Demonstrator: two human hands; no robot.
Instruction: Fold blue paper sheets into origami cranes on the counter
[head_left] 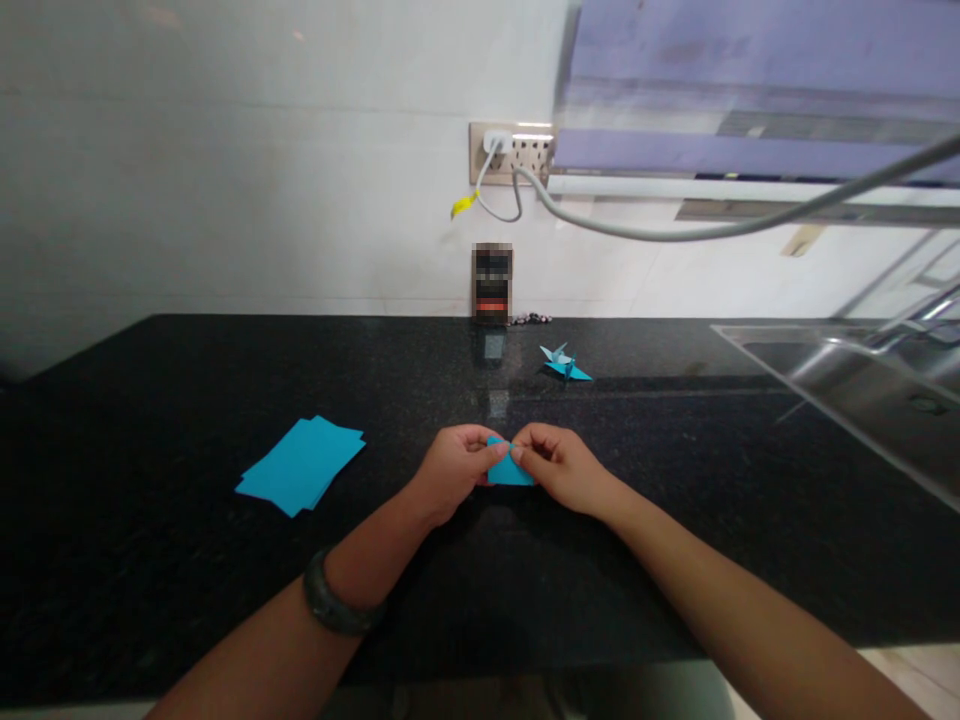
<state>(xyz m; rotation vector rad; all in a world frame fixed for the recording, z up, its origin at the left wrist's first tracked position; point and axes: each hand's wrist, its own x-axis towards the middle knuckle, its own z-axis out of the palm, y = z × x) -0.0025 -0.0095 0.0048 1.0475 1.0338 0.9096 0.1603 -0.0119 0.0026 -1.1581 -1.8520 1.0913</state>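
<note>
Paper (510, 473), between left grip (454, 467) and right grip (562, 468)

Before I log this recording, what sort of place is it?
Probably a kitchen: a metal sink with a faucet sits at the right of a long dark countertop, with a socket panel on the wall behind.

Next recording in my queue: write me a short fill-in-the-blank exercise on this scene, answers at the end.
1. The left hand and right hand both hold a small piece of paper coloured ____.
2. The hand nearer the dark bracelet is the ____ one.
3. The sink is to the ____ of the stacked sheets.

Missing words: blue; left; right.
</note>
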